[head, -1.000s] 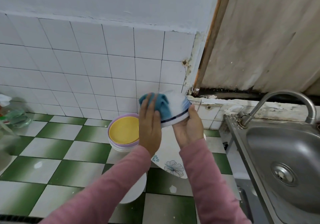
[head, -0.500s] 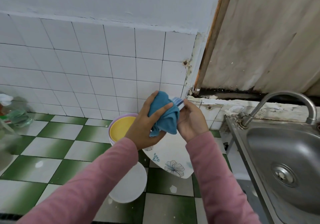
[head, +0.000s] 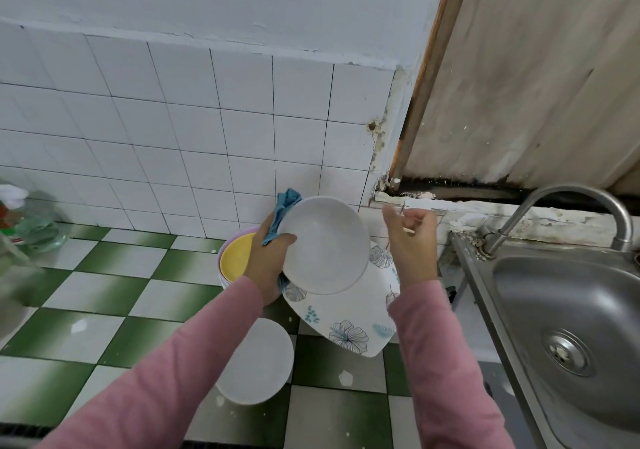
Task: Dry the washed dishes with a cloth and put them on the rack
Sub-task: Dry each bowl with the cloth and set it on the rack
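**Mia:** What is closest to us?

**Ben:** A white dish (head: 256, 362) at 6 o'clock, on the tabletop (head: 104, 292). Just past it, at 5 o'clock, is a flower plate (head: 346, 324).

**Mia:** And the hands?

**Ben:** The left hand (head: 268, 268) holds a bowl (head: 325, 244) up over the plate. Its grip is clamped on the bowl's edge at 9 o'clock, with the thumb inside. The blue cloth (head: 285, 209) is squeezed behind the bowl and pokes out at 11 o'clock. The right hand (head: 412, 237) is near the bowl at 3 o'clock, not touching it. Its grip is apart. The fingers bend a little and hold nothing.

**Mia:** Is the bowl done?

**Ben:** The wiping may be nearly done, I think. The inside looks clean, but drops would be too small to see. It is not on a rack yet. I see no rack at all.

**Mia:** So what is left?

**Ben:** A lot, I guess. A stack (head: 237, 258) with a yellow bowl on top sits behind the left hand, at 9 o'clock of the bowl. The stack, the dish and the plate are all on the tabletop. I cannot tell if they are wet or dry. The sink (head: 571, 310) is off at 3 o'clock.
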A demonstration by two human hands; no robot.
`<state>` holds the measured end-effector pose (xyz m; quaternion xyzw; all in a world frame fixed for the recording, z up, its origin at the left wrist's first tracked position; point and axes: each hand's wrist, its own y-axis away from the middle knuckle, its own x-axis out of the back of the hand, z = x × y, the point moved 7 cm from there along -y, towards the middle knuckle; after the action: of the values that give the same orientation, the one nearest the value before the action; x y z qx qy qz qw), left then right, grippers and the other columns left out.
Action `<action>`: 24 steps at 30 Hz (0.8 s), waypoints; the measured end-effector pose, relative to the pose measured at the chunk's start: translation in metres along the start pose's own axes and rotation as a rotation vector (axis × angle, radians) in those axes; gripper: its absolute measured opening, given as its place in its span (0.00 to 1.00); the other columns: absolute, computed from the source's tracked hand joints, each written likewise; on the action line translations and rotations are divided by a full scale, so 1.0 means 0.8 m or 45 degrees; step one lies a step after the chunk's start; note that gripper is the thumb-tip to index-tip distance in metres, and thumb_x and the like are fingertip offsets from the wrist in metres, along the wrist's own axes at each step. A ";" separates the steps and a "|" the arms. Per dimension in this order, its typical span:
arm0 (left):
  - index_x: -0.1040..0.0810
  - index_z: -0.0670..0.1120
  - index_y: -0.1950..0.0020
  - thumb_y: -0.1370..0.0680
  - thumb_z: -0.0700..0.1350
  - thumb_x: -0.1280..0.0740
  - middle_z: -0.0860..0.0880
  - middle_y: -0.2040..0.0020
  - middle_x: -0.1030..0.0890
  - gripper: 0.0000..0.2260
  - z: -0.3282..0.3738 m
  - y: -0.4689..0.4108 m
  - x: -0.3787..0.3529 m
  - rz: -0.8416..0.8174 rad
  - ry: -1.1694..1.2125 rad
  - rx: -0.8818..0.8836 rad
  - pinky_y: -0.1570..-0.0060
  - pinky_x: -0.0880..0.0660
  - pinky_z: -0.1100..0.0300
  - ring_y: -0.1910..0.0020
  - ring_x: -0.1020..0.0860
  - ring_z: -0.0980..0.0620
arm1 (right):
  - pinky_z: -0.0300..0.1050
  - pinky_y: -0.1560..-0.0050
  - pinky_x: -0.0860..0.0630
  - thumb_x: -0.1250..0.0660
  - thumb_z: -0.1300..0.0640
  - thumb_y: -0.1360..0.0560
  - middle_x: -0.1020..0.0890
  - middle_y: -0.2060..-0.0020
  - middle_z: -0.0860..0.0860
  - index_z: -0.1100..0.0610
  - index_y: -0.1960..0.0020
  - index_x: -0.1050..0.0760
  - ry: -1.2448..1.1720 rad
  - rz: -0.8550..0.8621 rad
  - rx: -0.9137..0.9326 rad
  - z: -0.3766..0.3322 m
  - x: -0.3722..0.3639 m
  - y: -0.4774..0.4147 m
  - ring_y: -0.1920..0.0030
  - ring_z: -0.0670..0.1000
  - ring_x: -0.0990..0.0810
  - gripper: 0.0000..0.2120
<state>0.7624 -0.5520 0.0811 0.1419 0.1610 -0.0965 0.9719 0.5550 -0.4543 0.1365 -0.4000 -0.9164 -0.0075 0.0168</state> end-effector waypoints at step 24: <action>0.29 0.51 0.34 0.20 0.40 0.36 0.54 0.51 0.21 0.15 0.032 0.010 0.022 0.344 0.072 -0.234 0.55 0.24 0.56 0.52 0.21 0.51 | 0.55 0.50 0.18 0.41 0.35 0.21 0.23 0.38 0.53 0.45 0.31 0.30 -0.526 -0.160 -0.610 0.124 -0.041 0.051 0.40 0.57 0.23 0.23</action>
<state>0.7877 -0.5552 0.1006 0.0753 0.1760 0.0542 0.9800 0.6049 -0.4483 0.0363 -0.3284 -0.8954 -0.1426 -0.2646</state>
